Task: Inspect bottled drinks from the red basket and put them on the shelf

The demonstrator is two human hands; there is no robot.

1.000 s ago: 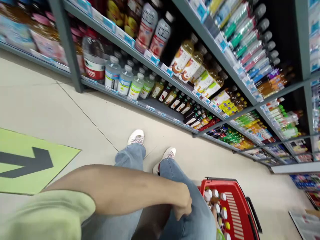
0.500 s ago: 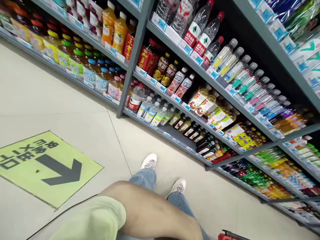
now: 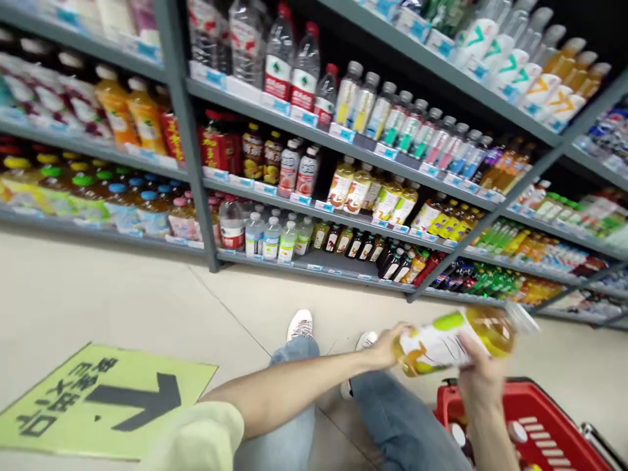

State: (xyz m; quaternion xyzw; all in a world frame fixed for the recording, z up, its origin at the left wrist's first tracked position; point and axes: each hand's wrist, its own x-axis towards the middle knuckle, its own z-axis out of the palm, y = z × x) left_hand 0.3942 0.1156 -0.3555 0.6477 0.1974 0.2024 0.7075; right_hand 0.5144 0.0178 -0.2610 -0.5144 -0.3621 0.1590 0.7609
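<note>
Drink shelves (image 3: 338,264) fill my feed. I've got the bottle (image 3: 449,340) sideways in midair, both hands gripping it: left hand (image 3: 386,348) at its base, right hand (image 3: 481,374) around its middle. Red basket (image 3: 532,396) nearby, arrow sign (image 3: 73,435) off left.

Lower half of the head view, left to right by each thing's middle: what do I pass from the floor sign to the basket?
Yellow-green floor sign → left white shoe → left hand → held bottle → red basket.
</note>
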